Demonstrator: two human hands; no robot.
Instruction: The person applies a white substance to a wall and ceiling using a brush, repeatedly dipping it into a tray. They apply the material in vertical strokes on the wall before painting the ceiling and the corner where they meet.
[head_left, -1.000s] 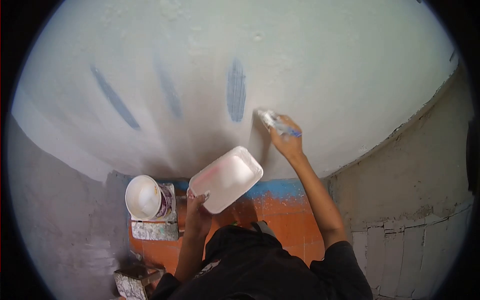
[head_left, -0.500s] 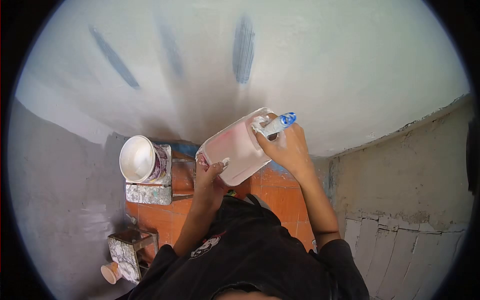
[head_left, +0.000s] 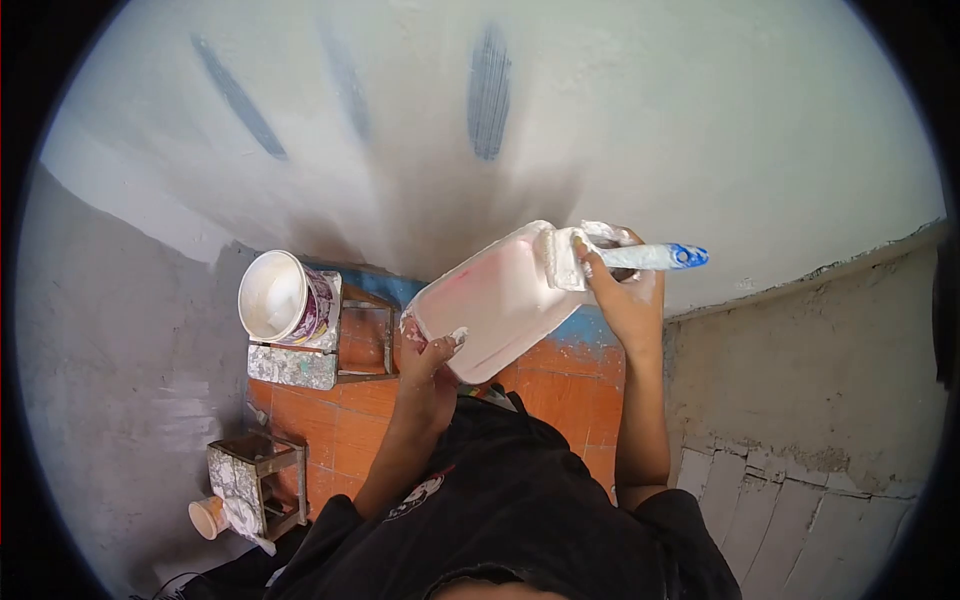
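Note:
A pinkish-white plastic container (head_left: 495, 300), smeared with white paint, is held tilted in front of my body. My left hand (head_left: 425, 365) grips its lower left end, with the thumb over the face. At the upper right end, my right hand (head_left: 625, 285) is closed around a paint brush (head_left: 650, 257) with a white, blue-tipped handle. The brush's paint-coated head lies against the container's upper right part, and its handle points right. Part of the right fingers is hidden behind the brush and the container's end.
A white bucket (head_left: 275, 297) stands on a paint-spattered stool (head_left: 295, 366) at left. Lower left are a smaller stool (head_left: 235, 487) and an orange cup (head_left: 208, 517). The pale wall (head_left: 650, 110) ahead has blue-grey streaks. Orange tiles (head_left: 340, 440) cover the floor.
My right hand has moved right, and the brush has turned so its handle points right with its white head now showing. The container has shifted slightly right and down.

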